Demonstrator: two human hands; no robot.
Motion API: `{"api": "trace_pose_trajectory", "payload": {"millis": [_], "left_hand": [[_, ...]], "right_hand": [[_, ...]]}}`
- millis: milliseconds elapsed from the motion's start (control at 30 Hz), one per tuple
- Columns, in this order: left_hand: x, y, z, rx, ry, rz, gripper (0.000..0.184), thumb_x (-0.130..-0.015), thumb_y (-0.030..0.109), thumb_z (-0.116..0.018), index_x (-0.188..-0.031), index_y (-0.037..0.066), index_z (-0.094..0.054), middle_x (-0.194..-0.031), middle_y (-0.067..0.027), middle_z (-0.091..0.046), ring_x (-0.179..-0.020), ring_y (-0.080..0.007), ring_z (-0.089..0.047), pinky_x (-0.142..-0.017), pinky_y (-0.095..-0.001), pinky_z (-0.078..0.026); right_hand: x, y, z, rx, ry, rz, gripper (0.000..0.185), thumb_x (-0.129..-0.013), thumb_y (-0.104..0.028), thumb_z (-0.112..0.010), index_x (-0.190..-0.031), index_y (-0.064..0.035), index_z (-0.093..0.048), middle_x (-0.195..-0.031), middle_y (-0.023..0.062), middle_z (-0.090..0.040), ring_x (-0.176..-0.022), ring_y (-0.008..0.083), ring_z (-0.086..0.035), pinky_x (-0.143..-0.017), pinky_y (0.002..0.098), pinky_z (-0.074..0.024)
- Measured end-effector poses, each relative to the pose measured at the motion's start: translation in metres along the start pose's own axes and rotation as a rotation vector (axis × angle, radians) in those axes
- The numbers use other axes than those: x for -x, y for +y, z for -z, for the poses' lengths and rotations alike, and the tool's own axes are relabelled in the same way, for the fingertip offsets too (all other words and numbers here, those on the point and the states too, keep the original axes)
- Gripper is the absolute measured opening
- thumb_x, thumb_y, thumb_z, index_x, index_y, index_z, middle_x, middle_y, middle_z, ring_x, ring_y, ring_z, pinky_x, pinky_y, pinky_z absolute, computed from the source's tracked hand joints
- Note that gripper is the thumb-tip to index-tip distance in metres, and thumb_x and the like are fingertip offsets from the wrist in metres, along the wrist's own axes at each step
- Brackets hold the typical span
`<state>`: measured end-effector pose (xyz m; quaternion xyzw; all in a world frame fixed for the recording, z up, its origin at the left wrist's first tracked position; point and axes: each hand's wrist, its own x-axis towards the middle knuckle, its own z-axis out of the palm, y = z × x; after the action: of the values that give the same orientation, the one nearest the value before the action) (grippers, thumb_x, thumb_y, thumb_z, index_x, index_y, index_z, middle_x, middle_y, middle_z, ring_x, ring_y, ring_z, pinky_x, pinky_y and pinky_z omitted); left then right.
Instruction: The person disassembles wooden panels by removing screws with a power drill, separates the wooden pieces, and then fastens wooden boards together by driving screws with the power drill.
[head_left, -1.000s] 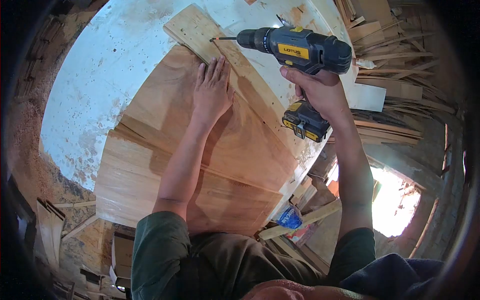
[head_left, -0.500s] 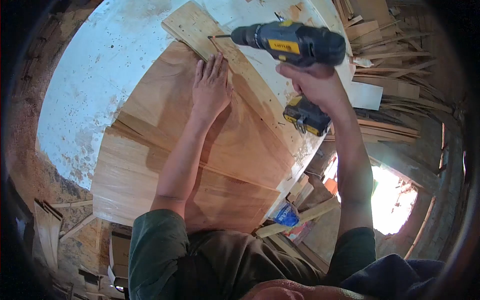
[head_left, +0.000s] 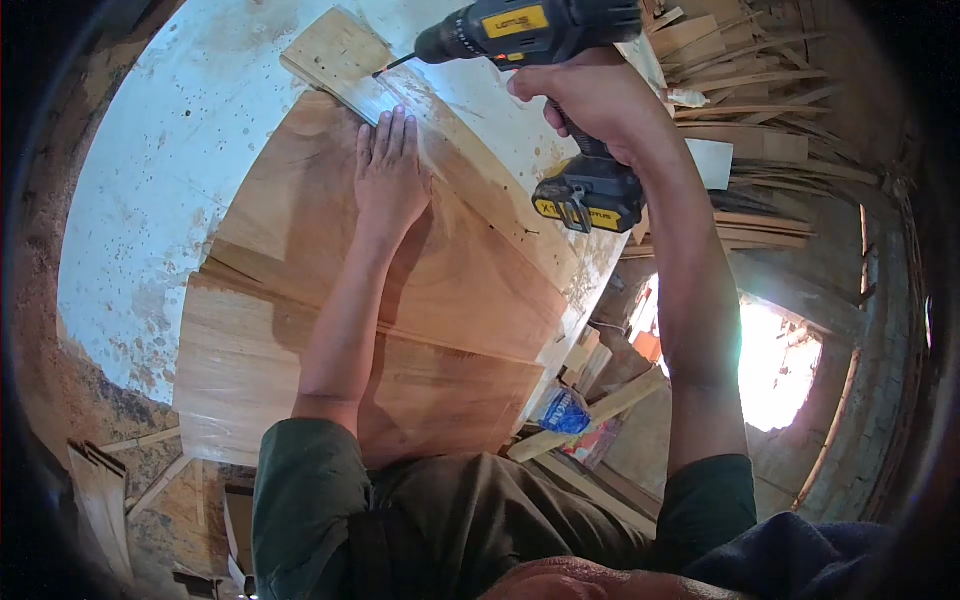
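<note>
In my right hand [head_left: 600, 105] is a black and yellow cordless drill [head_left: 535, 35], held by its grip, with the battery [head_left: 590, 198] below. Its thin bit points left, the tip at the surface of a narrow wooden plank [head_left: 335, 50]; whether it has entered the wood I cannot tell. A bright patch lies on the plank near the tip. My left hand [head_left: 392, 185] lies flat, fingers stretched out, across the edge where a wide wooden panel [head_left: 480, 275] meets the plank. A small screw or nail [head_left: 532, 232] stands in the plank's lower part.
Beneath the wood is a white, stained round tabletop [head_left: 140, 230]. Another pale panel [head_left: 230, 340] lies at the near left. Offcuts and thin strips [head_left: 780, 150] are piled on the right. A blue packet [head_left: 565, 412] lies beside a wooden bar [head_left: 620, 400] below the table edge.
The drill has moved left and up in view, and its bit now slants down onto the plank with a light shining there. The whole view has shifted slightly; my left hand stays flat.
</note>
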<state>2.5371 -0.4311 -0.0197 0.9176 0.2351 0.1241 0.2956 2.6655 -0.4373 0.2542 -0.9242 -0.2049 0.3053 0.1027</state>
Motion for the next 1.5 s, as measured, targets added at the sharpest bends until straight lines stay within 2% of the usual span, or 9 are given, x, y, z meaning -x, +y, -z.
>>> {"api": "trace_pose_trajectory", "payload": {"millis": [500, 600, 667, 800, 933, 1000, 1100, 1267, 1500], "left_hand": [[0.001, -0.002, -0.007, -0.046, 0.009, -0.016, 0.069, -0.089, 0.037, -0.057, -0.148, 0.004, -0.039, -0.158, -0.0134, -0.032, -0.147, -0.0259, -0.028, -0.121, -0.0494, -0.018], [0.002, -0.003, -0.004, -0.051, -0.019, -0.011, 0.071, -0.089, 0.037, -0.059, -0.148, 0.004, -0.039, -0.158, -0.0129, -0.032, -0.148, -0.0257, -0.028, -0.121, -0.0489, -0.017], [0.002, -0.002, -0.004, -0.026, -0.010, -0.002, 0.071, -0.088, 0.037, -0.060, -0.148, 0.005, -0.040, -0.158, -0.0119, -0.033, -0.147, -0.0253, -0.028, -0.121, -0.0486, -0.017], [0.003, -0.002, -0.003, -0.042, -0.034, -0.021, 0.072, -0.088, 0.036, -0.059, -0.150, 0.006, -0.037, -0.159, -0.0109, -0.032, -0.147, -0.0251, -0.028, -0.121, -0.0481, -0.016], [0.001, -0.001, -0.004, -0.083, -0.055, -0.021, 0.073, -0.091, 0.039, -0.057, -0.152, 0.007, -0.035, -0.160, -0.0118, -0.029, -0.148, -0.0265, -0.026, -0.122, -0.0486, -0.014], [-0.001, -0.002, -0.002, -0.132, -0.102, -0.039, 0.074, -0.091, 0.042, -0.057, -0.153, 0.008, -0.032, -0.161, -0.0118, -0.028, -0.149, -0.0270, -0.025, -0.122, -0.0488, -0.013], [-0.001, -0.006, -0.005, -0.130, -0.118, -0.047, 0.076, -0.092, 0.041, -0.056, -0.154, 0.006, -0.029, -0.161, -0.0113, -0.028, -0.150, -0.0256, -0.023, -0.123, -0.0475, -0.011], [-0.004, -0.015, -0.011, -0.114, -0.082, -0.120, 0.073, -0.093, 0.042, -0.055, -0.153, 0.008, -0.032, -0.160, -0.0110, -0.030, -0.149, -0.0268, -0.024, -0.122, -0.0486, -0.012], [0.000, -0.004, -0.019, -0.244, 0.004, -0.135, 0.069, -0.093, 0.044, -0.054, -0.148, 0.006, -0.040, -0.156, -0.0156, -0.036, -0.145, -0.0320, -0.030, -0.119, -0.0547, -0.018]], "right_hand": [[-0.001, -0.009, 0.018, 0.074, -0.020, 0.002, 0.026, -0.075, -0.025, -0.073, -0.077, 0.0005, -0.067, -0.057, 0.0064, -0.057, -0.047, 0.0137, -0.052, -0.048, 0.0324, -0.0429], [-0.004, 0.000, 0.017, 0.033, -0.049, 0.030, 0.025, -0.078, -0.030, -0.073, -0.077, -0.0044, -0.070, -0.057, 0.0006, -0.057, -0.051, 0.0088, -0.052, -0.052, 0.0270, -0.0402], [-0.004, 0.003, 0.015, 0.000, -0.013, 0.076, 0.027, -0.075, -0.025, -0.073, -0.078, 0.0008, -0.069, -0.055, 0.0066, -0.057, -0.045, 0.0136, -0.050, -0.046, 0.0315, -0.0418], [0.001, 0.006, 0.016, 0.109, -0.018, 0.050, 0.028, -0.077, -0.033, -0.074, -0.075, -0.0054, -0.071, -0.056, 0.0004, -0.056, -0.049, 0.0088, -0.050, -0.049, 0.0275, -0.0384], [0.026, 0.006, 0.007, -0.138, 0.024, 0.066, 0.027, -0.080, -0.024, -0.072, -0.080, 0.0021, -0.064, -0.062, 0.0087, -0.061, -0.052, 0.0168, -0.058, -0.050, 0.0312, -0.0468], [0.036, 0.027, 0.001, 0.064, 0.041, 0.066, 0.034, -0.078, -0.036, -0.075, -0.078, -0.0021, -0.071, -0.058, 0.0015, -0.059, -0.049, 0.0093, -0.052, -0.051, 0.0277, -0.0418], [0.072, 0.086, -0.023, -0.131, 0.252, 0.362, 0.037, -0.082, -0.037, -0.076, -0.093, -0.0023, -0.070, -0.070, 0.0035, -0.064, -0.060, 0.0100, -0.056, -0.059, 0.0281, -0.0459], [0.208, 0.183, -0.066, -0.448, 0.333, 0.177, 0.048, -0.088, -0.034, -0.075, -0.122, -0.0024, -0.065, -0.095, 0.0092, -0.069, -0.084, 0.0139, -0.062, -0.077, 0.0295, -0.0515], [0.452, 0.261, -0.117, -0.128, 0.215, 0.009, 0.067, -0.080, -0.022, -0.076, -0.139, -0.0029, -0.051, -0.141, 0.0184, -0.053, -0.125, 0.0328, -0.057, -0.098, 0.0395, -0.0511]]}}
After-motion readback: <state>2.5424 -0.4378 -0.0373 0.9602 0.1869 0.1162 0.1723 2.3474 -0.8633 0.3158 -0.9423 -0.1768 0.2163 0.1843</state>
